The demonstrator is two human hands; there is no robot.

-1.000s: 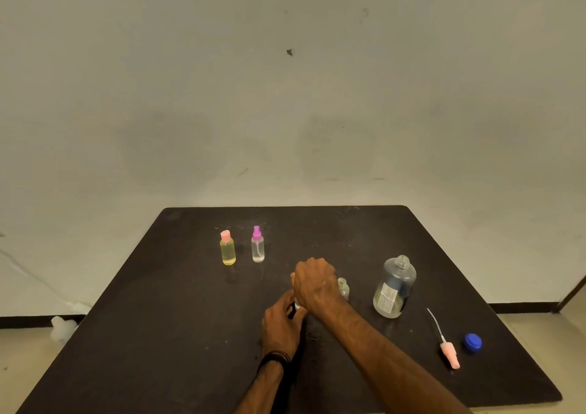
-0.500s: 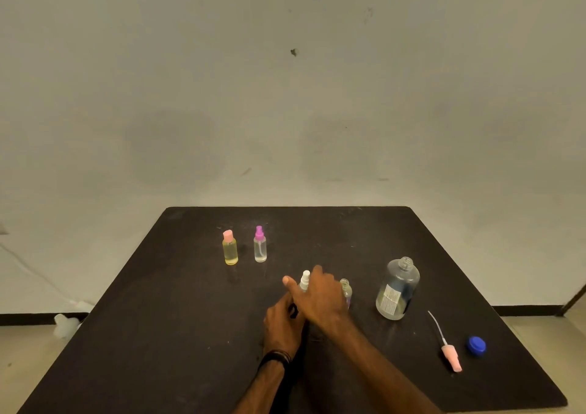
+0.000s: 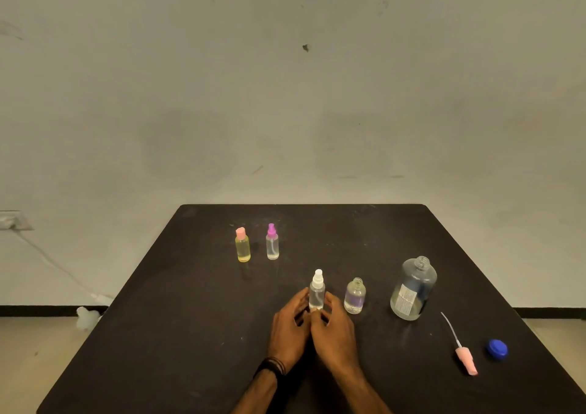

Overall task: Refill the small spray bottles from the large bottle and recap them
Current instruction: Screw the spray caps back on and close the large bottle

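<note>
Both hands close around the base of the white-capped spray bottle [image 3: 317, 291], which stands upright on the black table [image 3: 190, 334]. The left hand [image 3: 289, 328] curls its fingers against the bottle's left side, and the right hand [image 3: 333, 331] pinches its lower right side with thumb and fingertips. Half a second ago the right hand lay over the bottle's top, hiding most of it; now it sits lower and the white cap shows fully.

Just right of this bottle stands an open small bottle [image 3: 355, 296] without a cap, and further right the large bottle [image 3: 413, 288], also uncapped. Right of and nearer than the large bottle lie a pink sprayer top [image 3: 466, 361] and a blue cap [image 3: 497, 348]. Behind and to the left stand a yellow bottle [image 3: 243, 245] and a purple-capped bottle [image 3: 272, 242].
</note>
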